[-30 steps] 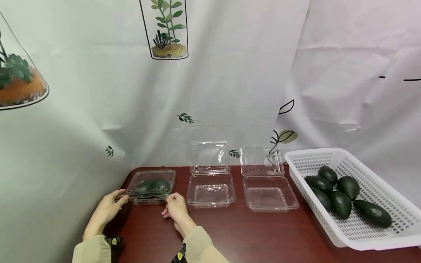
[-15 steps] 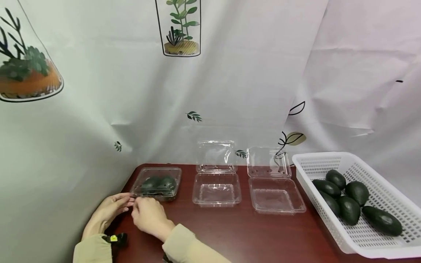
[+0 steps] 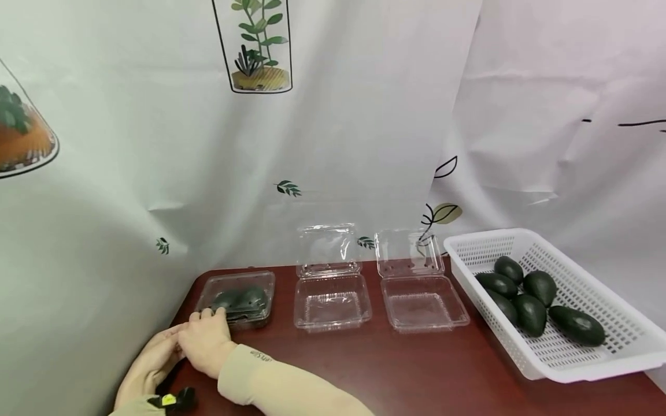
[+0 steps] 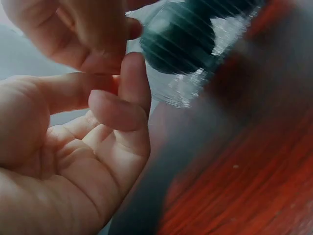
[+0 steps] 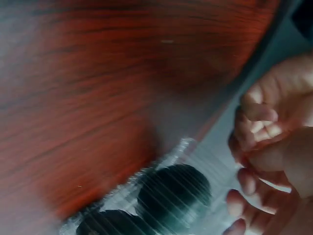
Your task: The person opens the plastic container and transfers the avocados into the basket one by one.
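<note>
A shut clear plastic clamshell box [image 3: 260,283] with avocados [image 3: 239,299] inside sits at the table's left end. My right hand [image 3: 205,341] reaches across to its front left corner, several fingertips lying over the lid's front edge. Right beside it, my left hand [image 3: 151,364] meets the right hand at that corner. In the left wrist view, the left hand [image 4: 88,142] has bent fingers whose tips touch or nearly touch the right hand [image 4: 83,36]. Whether either hand pinches the rim is hidden where the fingers overlap. One avocado [image 4: 178,36] shows through the plastic there.
Two clamshell boxes, a middle one [image 3: 333,306] and a right one [image 3: 424,306], stand with lids raised. At right a white perforated basket [image 3: 619,341] holds several avocados [image 3: 577,325]. A patterned white cloth [image 3: 364,127] hangs behind and left of the brown table [image 3: 395,370].
My right hand has left the box's front right corner and moved left to the front left corner, next to my left hand. The box has hardly moved; the head view has shifted slightly.
</note>
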{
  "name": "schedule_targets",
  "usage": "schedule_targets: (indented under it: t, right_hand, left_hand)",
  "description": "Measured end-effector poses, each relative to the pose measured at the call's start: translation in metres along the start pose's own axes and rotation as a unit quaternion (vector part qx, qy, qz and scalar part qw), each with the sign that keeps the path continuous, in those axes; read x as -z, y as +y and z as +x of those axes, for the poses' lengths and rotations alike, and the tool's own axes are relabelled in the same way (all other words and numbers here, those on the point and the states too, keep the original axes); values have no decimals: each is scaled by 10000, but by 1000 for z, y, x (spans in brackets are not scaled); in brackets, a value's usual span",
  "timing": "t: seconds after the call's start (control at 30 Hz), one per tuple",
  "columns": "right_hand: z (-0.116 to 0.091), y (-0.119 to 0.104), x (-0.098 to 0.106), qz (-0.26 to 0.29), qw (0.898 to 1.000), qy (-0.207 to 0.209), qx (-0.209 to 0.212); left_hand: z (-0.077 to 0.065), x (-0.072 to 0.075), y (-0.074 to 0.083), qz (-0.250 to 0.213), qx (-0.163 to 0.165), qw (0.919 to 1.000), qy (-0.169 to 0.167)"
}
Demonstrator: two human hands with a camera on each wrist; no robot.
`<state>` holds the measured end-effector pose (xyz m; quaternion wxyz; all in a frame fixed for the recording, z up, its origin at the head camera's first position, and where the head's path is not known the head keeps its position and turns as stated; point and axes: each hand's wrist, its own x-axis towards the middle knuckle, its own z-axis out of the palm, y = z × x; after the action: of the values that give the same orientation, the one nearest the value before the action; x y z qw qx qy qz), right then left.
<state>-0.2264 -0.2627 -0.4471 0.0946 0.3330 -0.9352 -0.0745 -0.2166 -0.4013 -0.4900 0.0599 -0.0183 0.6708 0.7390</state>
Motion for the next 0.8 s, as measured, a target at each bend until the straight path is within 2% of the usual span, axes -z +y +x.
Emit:
schedule_targets:
  t: [0.17,0.37,0.5,0.67,0.8]
  right_hand:
    - [6,4,-1,-220,9996,114,-98]
    - [8,2,-1,-533,9985,129,-27]
    - [7,0,-9,-831,9957,376,159]
    - [8,5,-16,-943,9942,493,128]
    - [10,8,-14,-706,9951,681,95]
  left_hand:
    - [1,-5,3,175,162,9996,177]
    - [-4,0,2,180,243,9994,-156]
    - [-4,-1,1,346,250,9991,-74]
    - [-1,-9,7,1001,240,9947,10]
    - [-1,-14,15,1585,453,9861,202]
